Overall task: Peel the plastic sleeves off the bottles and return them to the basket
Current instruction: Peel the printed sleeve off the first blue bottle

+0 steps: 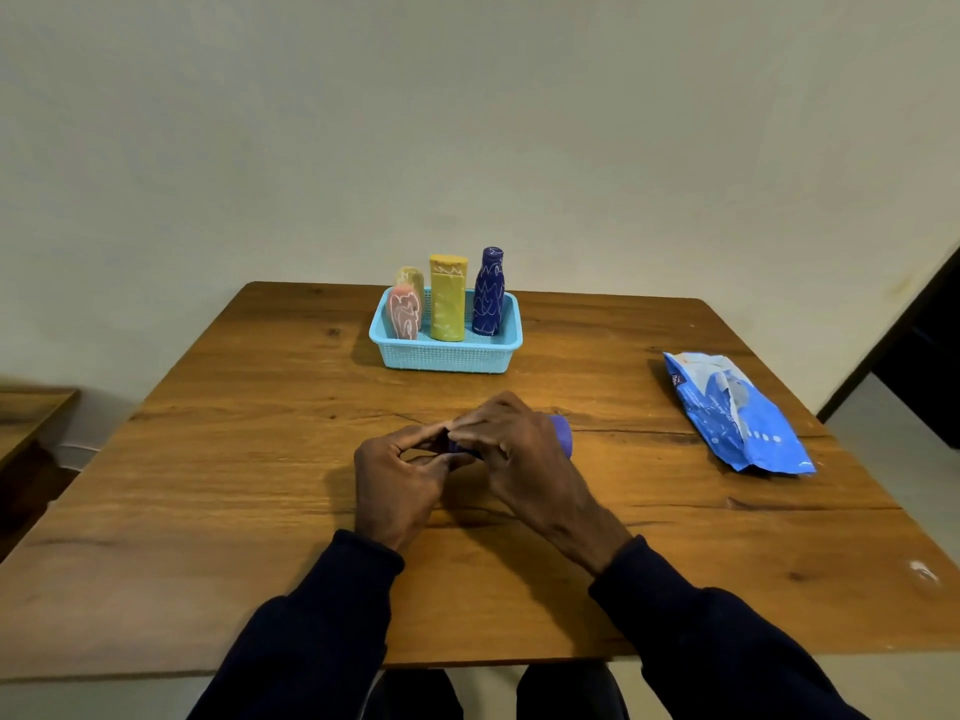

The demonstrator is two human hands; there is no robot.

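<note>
We hold a bottle (562,433) sideways over the tabletop (260,459), in front of the basket (447,353): right hand (519,452) wrapped around it, left hand (397,478) with its grip pinching the near end. Four sleeved bottles (448,298) stand inside the basket.

Wooden table (260,459); perforated plastic basket (447,356); glossy bag (737,413).
</note>
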